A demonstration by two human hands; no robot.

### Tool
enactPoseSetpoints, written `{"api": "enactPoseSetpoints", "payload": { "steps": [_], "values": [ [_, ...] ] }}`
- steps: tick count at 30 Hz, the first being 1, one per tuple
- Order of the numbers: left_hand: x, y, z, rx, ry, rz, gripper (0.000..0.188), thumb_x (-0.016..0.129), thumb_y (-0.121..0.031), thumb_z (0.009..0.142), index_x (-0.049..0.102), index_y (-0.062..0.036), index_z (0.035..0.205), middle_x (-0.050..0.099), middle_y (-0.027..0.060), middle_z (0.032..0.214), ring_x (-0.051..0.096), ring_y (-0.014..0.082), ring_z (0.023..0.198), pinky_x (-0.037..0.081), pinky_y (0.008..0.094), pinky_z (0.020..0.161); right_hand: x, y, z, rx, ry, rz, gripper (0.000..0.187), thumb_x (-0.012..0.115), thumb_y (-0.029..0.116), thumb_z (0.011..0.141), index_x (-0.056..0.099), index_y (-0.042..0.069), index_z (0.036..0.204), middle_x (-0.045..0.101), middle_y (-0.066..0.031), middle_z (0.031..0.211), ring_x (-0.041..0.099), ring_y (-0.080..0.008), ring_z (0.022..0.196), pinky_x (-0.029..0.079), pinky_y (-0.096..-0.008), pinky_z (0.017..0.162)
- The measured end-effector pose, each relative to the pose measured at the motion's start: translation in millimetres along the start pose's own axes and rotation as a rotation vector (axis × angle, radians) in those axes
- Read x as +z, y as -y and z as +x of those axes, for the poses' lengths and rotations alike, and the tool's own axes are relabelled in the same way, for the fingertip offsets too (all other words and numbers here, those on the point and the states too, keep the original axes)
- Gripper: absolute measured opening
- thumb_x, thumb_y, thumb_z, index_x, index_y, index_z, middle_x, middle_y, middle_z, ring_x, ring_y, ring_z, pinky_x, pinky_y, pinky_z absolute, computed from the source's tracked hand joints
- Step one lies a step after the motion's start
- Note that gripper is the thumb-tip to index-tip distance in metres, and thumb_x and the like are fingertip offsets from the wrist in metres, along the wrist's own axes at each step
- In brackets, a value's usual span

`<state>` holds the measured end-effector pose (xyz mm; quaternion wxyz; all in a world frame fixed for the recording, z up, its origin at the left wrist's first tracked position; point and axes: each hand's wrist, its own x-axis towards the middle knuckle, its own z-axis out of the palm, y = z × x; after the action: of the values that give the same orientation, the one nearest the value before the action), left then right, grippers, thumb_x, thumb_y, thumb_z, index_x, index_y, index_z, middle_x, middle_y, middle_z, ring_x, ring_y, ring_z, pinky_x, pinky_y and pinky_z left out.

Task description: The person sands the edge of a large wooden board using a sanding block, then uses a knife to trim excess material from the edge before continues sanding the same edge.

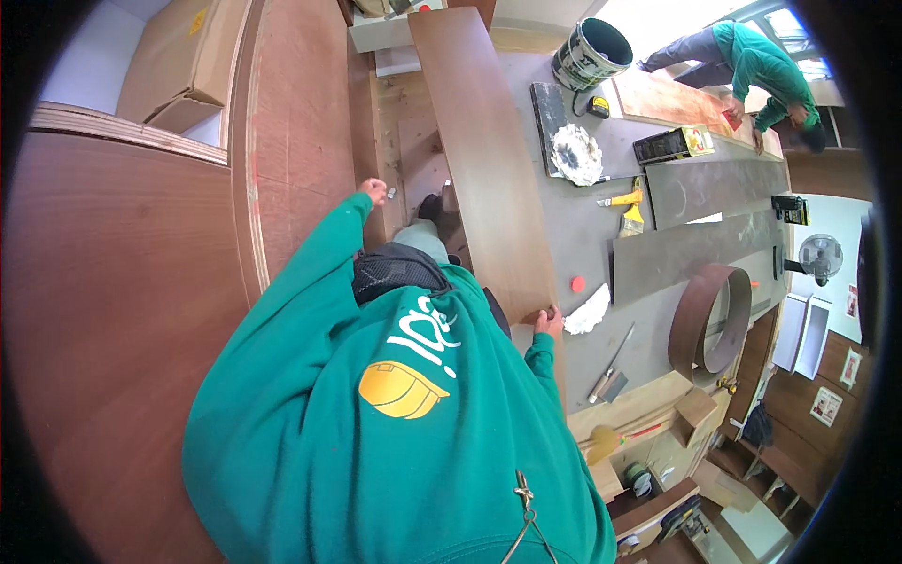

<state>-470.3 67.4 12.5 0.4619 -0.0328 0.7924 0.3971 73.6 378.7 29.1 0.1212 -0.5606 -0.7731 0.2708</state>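
Note:
My left hand [374, 192] is closed in a pinch, with a small pale piece [391, 193] at its fingertips. It hangs over the gap beside a reddish-brown panel [305, 141]. A long brown board [484, 141] lies along the left side of the worktable. My right hand [548, 322] rests at the right edge of this board, near its close end, fingers pressed together. What those fingers hold, if anything, is too small to tell. Close to that hand lie a crumpled white cloth or paper [587, 310] and a red round lid [577, 283].
On the grey worktable [573, 235] are a black bucket [592, 54], a tape measure [598, 107], a yellow-handled brush [631, 221], dark sheets [691, 254] and a curved brown band [709, 320]. At the far right a co-worker in green [766, 70] bends over a board [676, 101].

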Motion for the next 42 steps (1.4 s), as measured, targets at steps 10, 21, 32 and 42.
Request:
{"api": "enactPoseSetpoints", "payload": {
  "steps": [10,21,32,42],
  "values": [
    [-1.9,16.1,-1.5,0.060,-0.124,-0.103,0.018,0.059,-0.028,0.091,0.064,-0.0115,0.099,0.065,0.0016,0.082,0.064,0.0146,0.063,0.051,0.0327,0.053,3.8,8.3,14.9,0.009,0.020,-0.026,0.048,0.068,0.021,0.079,0.063,-0.002,0.121,0.067,-0.0192,0.090,0.064,-0.0299,0.082,0.053,-0.0426,0.079],
    [41.0,10.5,4.2,0.111,0.006,-0.019,0.026,0.060,-0.031,0.092,0.065,-0.0062,0.101,0.065,0.0044,0.080,0.065,0.0160,0.066,0.056,0.0331,0.060,-9.2,-4.9,18.3,-0.034,0.023,-0.080,0.049,0.070,0.020,0.079,0.063,0.001,0.124,0.068,-0.0192,0.085,0.067,-0.0339,0.082,0.055,-0.0442,0.078],
    [27.9,25.2,35.5,0.093,0.110,0.019,0.028,0.055,-0.038,0.098,0.058,-0.0158,0.113,0.065,0.0007,0.090,0.060,0.0110,0.062,0.042,0.0296,0.045,3.8,102.9,63.4,0.038,0.041,-0.299,0.059,0.073,0.036,0.083,0.055,0.016,0.135,0.056,-0.0172,0.131,0.053,-0.0374,0.123,0.045,-0.0509,0.100],
    [148.4,-75.4,61.8,-0.155,-0.359,-0.075,0.088,0.048,-0.071,0.091,0.056,0.0064,0.132,0.056,0.0278,0.136,0.054,0.0392,0.125,0.044,0.0444,0.105,67.7,153.9,132.7,-0.041,0.306,0.018,0.084,0.081,0.054,0.070,0.054,0.008,0.134,0.060,-0.0219,0.119,0.060,-0.0383,0.109,0.050,-0.0463,0.093]
  ]
}}
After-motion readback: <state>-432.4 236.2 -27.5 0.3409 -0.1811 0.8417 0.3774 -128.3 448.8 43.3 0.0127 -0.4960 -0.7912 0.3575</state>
